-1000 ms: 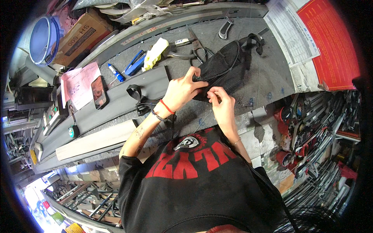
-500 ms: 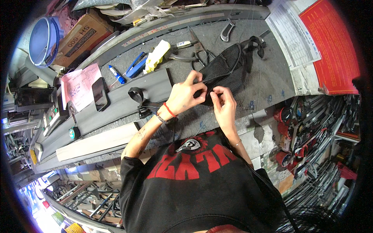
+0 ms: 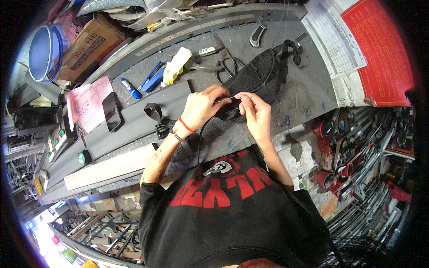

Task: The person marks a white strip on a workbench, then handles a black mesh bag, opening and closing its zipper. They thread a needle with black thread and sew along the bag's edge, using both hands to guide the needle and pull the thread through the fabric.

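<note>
A black mesh bag [image 3: 257, 73] with straps lies on the grey-covered bench in front of me. My left hand [image 3: 201, 106], with a red band at its wrist, has its fingers closed at the bag's near left edge; the fingertips are slightly blurred. Between the thumb and forefinger of my right hand [image 3: 255, 111] is the end of a thin pale needle [image 3: 225, 99]. The needle points left toward my left fingers, above the dark fabric. Any thread on it is too fine to make out. Black-handled scissors [image 3: 225, 56] lie just beyond the bag.
Toward the back are a utility knife [image 3: 257, 35], yellow cloth [image 3: 178, 66] and blue marker [image 3: 130, 88]. On the left lie a phone [image 3: 111, 112], pink paper [image 3: 89, 103], tape measure [image 3: 84, 157] and pale plank [image 3: 109, 167]. Metal bars [image 3: 375, 161] crowd below the bench's right edge.
My hands were close together at the bag, fingers bent. Now the needle shows between them, and my right hand has turned and drawn its end to the upper right.
</note>
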`<state>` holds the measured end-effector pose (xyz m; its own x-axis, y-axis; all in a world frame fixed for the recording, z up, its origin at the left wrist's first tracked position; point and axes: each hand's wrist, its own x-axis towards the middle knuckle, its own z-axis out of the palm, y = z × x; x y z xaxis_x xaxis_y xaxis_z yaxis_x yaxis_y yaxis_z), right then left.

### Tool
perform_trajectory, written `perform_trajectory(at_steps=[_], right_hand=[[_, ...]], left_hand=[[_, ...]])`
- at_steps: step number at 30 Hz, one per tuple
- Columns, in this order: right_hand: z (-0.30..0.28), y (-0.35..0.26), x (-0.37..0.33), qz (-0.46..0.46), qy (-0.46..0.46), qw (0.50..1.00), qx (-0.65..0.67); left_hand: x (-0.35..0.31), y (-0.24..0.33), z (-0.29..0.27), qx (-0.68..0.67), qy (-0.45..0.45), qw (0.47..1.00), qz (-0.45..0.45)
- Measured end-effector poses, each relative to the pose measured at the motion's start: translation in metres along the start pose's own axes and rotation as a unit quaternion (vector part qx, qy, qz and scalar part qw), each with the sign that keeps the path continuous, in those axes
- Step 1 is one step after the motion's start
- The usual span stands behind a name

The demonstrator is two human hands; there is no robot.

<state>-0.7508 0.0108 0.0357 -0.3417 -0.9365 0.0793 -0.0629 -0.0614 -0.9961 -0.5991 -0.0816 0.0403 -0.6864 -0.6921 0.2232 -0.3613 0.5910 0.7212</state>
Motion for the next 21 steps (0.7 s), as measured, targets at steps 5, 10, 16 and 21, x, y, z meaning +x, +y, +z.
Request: perform_trajectory(at_steps=[5,10,16,21], right_hand=[[0.007,-0.006,-0.001,0.026,-0.020,0.999,0.012],[0.010,-0.006,-0.003,0.032,-0.002,0.997,0.074],[0.007,-0.011,0.001,-0.037,-0.001,0.996,0.077],[0.002,-0.016,0.001,0.027,-0.038,0.993,0.106]], left_hand=[[0.007,-0.009,-0.002,-0.100,-0.012,0.993,-0.060],[-0.002,-0.001,-0.003,0.039,-0.051,0.998,0.028],[0.003,-0.002,-0.005,0.134,0.051,0.986,0.080],[0.002,-0.005,-0.006,0.295,0.047,0.935,0.194]])
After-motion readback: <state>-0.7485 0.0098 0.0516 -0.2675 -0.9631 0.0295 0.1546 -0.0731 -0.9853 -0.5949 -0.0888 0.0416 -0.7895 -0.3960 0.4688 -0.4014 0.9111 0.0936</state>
